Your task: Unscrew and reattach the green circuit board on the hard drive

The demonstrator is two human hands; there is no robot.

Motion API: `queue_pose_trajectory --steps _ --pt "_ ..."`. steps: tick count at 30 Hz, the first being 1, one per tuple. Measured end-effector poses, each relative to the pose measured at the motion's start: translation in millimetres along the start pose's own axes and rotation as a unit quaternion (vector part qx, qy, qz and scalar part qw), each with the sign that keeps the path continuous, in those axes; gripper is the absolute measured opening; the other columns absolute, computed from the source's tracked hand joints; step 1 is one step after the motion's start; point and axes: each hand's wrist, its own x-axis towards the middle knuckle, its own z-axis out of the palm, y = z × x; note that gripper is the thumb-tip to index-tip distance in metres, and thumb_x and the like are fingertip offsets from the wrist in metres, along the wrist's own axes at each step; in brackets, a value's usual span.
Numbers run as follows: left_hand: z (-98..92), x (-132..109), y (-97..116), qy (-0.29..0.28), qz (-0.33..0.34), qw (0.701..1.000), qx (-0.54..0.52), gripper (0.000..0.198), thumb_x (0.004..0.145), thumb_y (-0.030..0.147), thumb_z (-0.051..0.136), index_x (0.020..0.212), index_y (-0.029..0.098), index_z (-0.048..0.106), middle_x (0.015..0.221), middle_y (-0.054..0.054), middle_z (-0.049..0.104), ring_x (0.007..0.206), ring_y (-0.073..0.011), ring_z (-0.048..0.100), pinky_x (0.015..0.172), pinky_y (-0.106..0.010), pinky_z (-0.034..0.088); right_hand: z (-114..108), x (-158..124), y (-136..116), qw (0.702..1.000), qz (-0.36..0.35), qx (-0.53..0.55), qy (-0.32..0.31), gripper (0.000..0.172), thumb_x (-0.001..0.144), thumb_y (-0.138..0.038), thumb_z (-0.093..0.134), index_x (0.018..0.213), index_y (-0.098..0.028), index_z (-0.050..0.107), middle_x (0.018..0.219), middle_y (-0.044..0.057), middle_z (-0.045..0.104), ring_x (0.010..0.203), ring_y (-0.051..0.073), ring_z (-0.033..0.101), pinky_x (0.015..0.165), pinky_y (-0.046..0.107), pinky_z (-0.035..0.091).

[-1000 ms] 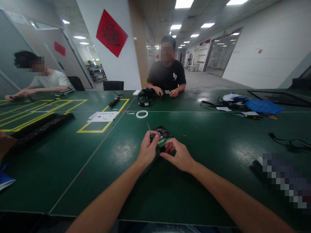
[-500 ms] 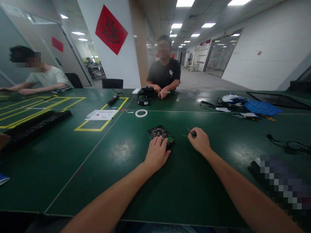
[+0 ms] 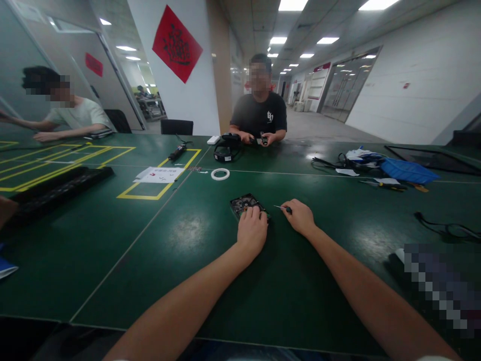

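Observation:
A hard drive (image 3: 240, 203) with a dark metal top and a strip of green circuit board lies on the green table in front of me. My left hand (image 3: 252, 231) rests over its near right part, fingers curled over the drive and covering that part. To the right of it, my right hand (image 3: 299, 216) is closed around a small screwdriver (image 3: 288, 209) with a dark handle. The screwdriver's thin shaft points left toward the drive, with a gap between its tip and the drive.
Beyond the drive lie a white ring (image 3: 220, 174), a black headset-like device (image 3: 224, 152) and paper (image 3: 156, 175). Tools, cables and a blue bag (image 3: 408, 170) are at the right. Two people sit at the table, one opposite (image 3: 259, 110), one far left (image 3: 78, 115).
My right hand has moved left with the screwdriver, closer to the drive. My left hand has shifted slightly right, its fingers more curled. The person opposite has lifted their hands, now apart.

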Motion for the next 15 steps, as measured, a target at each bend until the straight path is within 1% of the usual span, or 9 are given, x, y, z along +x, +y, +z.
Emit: queue_pose_trajectory --steps 2,3,6,8,12,15 --pt "-0.1 1.2 -3.7 -0.005 0.012 1.0 0.005 0.026 0.098 0.027 0.055 0.121 0.018 0.063 0.113 -0.014 0.057 0.111 -0.0323 0.049 0.091 -0.045 0.043 1.1 -2.8 5.0 1.0 -0.007 0.01 0.01 0.022 0.097 -0.032 0.053 0.103 -0.024 0.073 0.104 0.007 0.069 0.092 0.021 0.062 0.077 0.031 0.045" --pt "0.0 1.2 -5.9 -0.007 0.021 1.0 0.007 0.028 0.098 0.029 0.057 0.124 0.02 0.062 0.114 -0.014 0.056 0.111 -0.0321 0.048 0.09 -0.045 0.043 1.2 -4.1 7.3 1.0 0.001 0.012 0.018 0.022 0.097 -0.03 0.052 0.104 -0.024 0.072 0.104 0.007 0.069 0.093 0.021 0.063 0.079 0.031 0.045" --pt "0.9 -0.2 -11.3 -0.013 0.031 0.999 0.008 0.033 0.097 0.032 0.059 0.128 0.023 0.06 0.115 -0.013 0.055 0.112 -0.0319 0.047 0.09 -0.044 0.043 -1.5 -6.0 14.0 0.998 0.057 0.002 0.041 0.024 0.097 -0.025 0.05 0.11 -0.023 0.07 0.106 0.007 0.071 0.093 0.021 0.064 0.08 0.032 0.046" --pt "1.8 -1.3 -13.5 -0.015 0.036 0.999 0.007 0.034 0.097 0.032 0.059 0.13 0.023 0.06 0.115 -0.013 0.055 0.111 -0.0319 0.047 0.089 -0.044 0.043 -4.8 -6.2 18.0 0.996 0.077 -0.002 0.037 0.025 0.097 -0.025 0.05 0.111 -0.023 0.07 0.107 0.008 0.071 0.093 0.021 0.064 0.08 0.032 0.046" --pt "2.3 -3.5 -18.2 -0.015 0.058 0.998 -0.002 0.034 0.098 0.029 0.056 0.132 0.023 0.059 0.116 -0.013 0.054 0.111 -0.0308 0.048 0.09 -0.043 0.042 -10.1 -7.9 19.5 0.999 0.046 0.01 0.002 0.027 0.098 -0.036 0.05 0.107 -0.023 0.072 0.108 0.007 0.069 0.096 0.021 0.063 0.08 0.033 0.047" --pt "0.9 -5.2 -25.7 -0.023 0.069 0.997 -0.013 0.034 0.098 0.027 0.056 0.132 0.025 0.06 0.114 -0.012 0.055 0.11 -0.0302 0.049 0.089 -0.043 0.043 -11.7 -10.4 14.6 0.999 0.032 0.015 -0.01 0.031 0.097 -0.041 0.052 0.113 -0.022 0.07 0.112 0.008 0.068 0.097 0.022 0.063 0.08 0.033 0.048"
